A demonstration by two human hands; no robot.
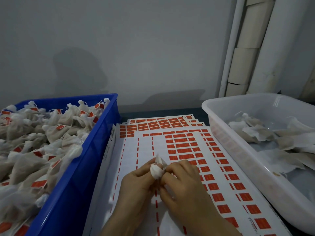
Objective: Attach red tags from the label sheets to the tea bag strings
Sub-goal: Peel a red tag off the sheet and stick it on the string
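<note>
The tea bag (157,169) is bunched up right between both hands. The left hand (134,186) and right hand (184,183) pinch it from either side with curled fingers, just over the top label sheet (159,145) with its rows of red tags (185,150). There's a blue crate (95,150) of tagged bags on the left and a white tub (238,150) of bags on the right.

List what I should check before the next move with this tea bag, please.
1. Grip on the tea bag by left hand and right hand: ok.
2. Tag already attached to it: cannot tell, the hands hide it.
3. Supply of red tags on the label sheet: ok.
4. Supply of untagged bags in the white tub: ok.
5. Place for it, the blue crate with tagged bags, beside the sheets: ok.
</note>
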